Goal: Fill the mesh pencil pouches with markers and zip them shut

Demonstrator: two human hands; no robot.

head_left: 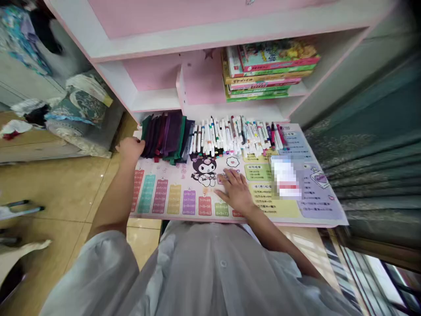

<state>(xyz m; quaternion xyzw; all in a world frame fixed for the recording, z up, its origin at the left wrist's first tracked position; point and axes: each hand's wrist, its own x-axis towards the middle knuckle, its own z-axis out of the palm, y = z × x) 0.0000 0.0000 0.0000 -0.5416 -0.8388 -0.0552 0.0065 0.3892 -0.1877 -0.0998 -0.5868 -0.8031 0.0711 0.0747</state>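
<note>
from my feed i'm looking down over a pale shirt at a pink desk [210, 115] with shelves above it. my left hand [130, 148] is at the far left of the desk top, fingers curled against the left end of a row of dark cloth pieces [166, 136]. it touches the outermost piece, but i can't tell whether it is actually gripping it or only pressing on it. the cloth pieces stand on edge side by side, in greens, purples and maroon, at the back of the desk mat [171, 199]. my right hand [235, 189] lies open and palm down on the mat, fingers spread, holding nothing, just right of the printed cartoon figure [204, 170]. the two hands are well apart. behind the right hand, a long row of marker pens [235, 134] lies packed together, right beside the cloth pieces and running toward the mat's right side. a blurred white patch [285, 176] sits on the mat near the right hand. a stack of books [268, 70] lies flat on the shelf above the markers.
</note>
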